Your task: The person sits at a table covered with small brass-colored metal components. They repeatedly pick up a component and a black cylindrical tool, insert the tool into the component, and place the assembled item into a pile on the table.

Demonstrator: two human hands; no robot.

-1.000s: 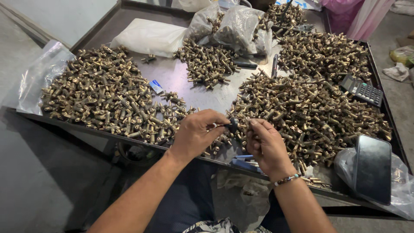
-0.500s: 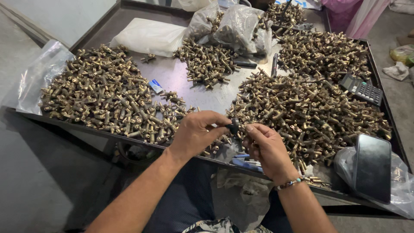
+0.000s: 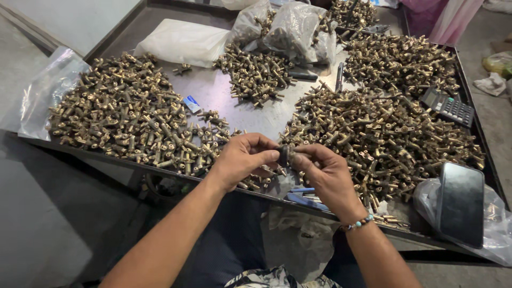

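Head view: the left hand (image 3: pixel 242 160) and the right hand (image 3: pixel 324 173) meet just below the picture's centre, over the near edge of the metal surface (image 3: pixel 256 114). Between their fingertips they pinch a small dark fitting (image 3: pixel 283 154); both hands are closed narrowly on it, thumbs and forefingers touching it from either side. The right wrist wears a beaded bracelet (image 3: pixel 356 224).

At 9 to 10 o'clock from the hands lies a broad heap of brass fittings (image 3: pixel 128 122); at 2 to 3 o'clock lies a second large heap (image 3: pixel 384 133), and at 12 o'clock a smaller pile (image 3: pixel 258 74). A further pile (image 3: pixel 400 61) sits at 1 o'clock, by the far edge. A calculator (image 3: pixel 448 106) rests beside the right heap. A dark phone (image 3: pixel 461 202) lies at 3 to 4 o'clock on a clear plastic bag (image 3: pixel 498 234). A white bag (image 3: pixel 181 41) lies at 11 o'clock, and clear bags of fittings (image 3: pixel 298 26) at 12. Just under the hands, at 6 o'clock, a blue-handled tool (image 3: pixel 304 197) lies on the surface.
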